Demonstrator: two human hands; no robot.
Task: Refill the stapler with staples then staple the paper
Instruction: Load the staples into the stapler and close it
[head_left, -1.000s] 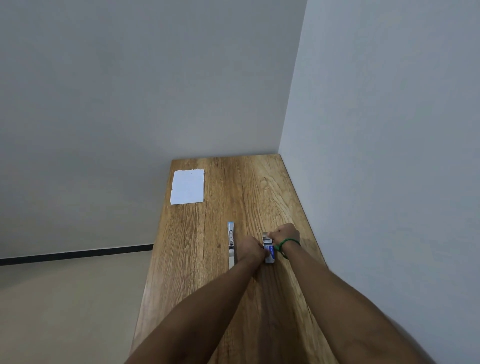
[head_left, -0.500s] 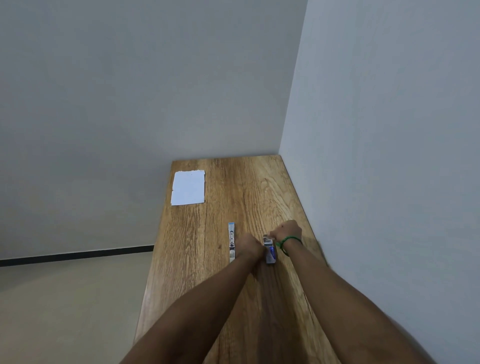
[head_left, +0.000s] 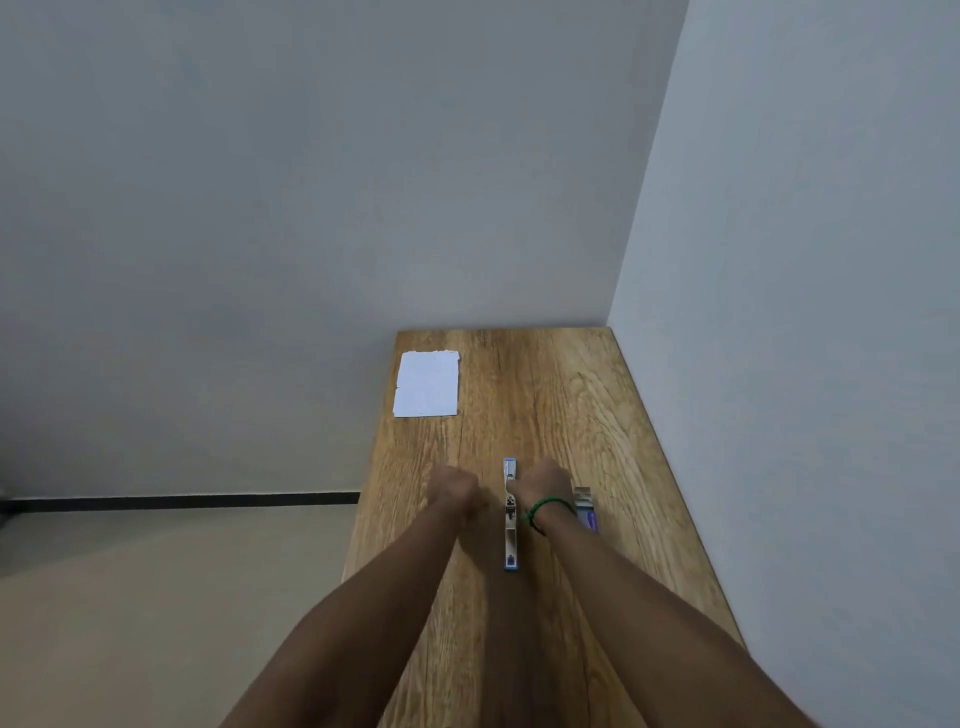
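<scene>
The stapler (head_left: 510, 535) lies opened out flat and lengthwise on the wooden table (head_left: 550, 395), blue at both ends. My right hand (head_left: 543, 480), with a green band on its wrist, rests against the stapler's far half; its fingers curl down out of sight. My left hand (head_left: 457, 491) is a closed fist just left of the stapler, apart from it, and nothing shows in it. The small staple box (head_left: 586, 512) lies on the table just right of my right wrist. A white sheet of paper (head_left: 428, 384) lies flat at the far left corner.
A wall runs along the table's right edge and another along its far end. The table's left edge drops to a beige floor.
Both hands have left the staple box and moved left. My right hand is now at the stapler, and my left hand has crossed to the stapler's left side.
</scene>
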